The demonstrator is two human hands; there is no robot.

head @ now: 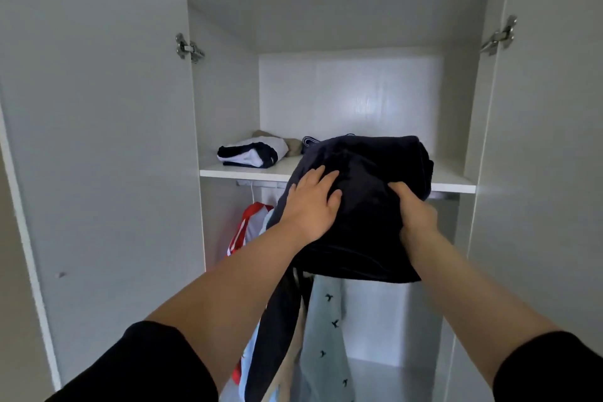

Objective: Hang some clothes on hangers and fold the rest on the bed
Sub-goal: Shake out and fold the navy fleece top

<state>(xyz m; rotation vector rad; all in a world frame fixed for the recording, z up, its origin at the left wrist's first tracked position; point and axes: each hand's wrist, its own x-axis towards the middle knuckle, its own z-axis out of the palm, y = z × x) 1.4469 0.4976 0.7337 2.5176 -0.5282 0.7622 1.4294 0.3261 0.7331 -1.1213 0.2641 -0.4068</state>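
Left hand (313, 206) flat on dark bundle (368, 163), right hand (415, 210) gripping it at shelf (453, 183) edge; might flop open if shoved unevenly.

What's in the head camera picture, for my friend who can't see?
A person holds a folded dark garment at a wardrobe shelf, left hand flat on it, right hand gripping its edge. On the shelf lie folded clothes; hanging clothes show below.
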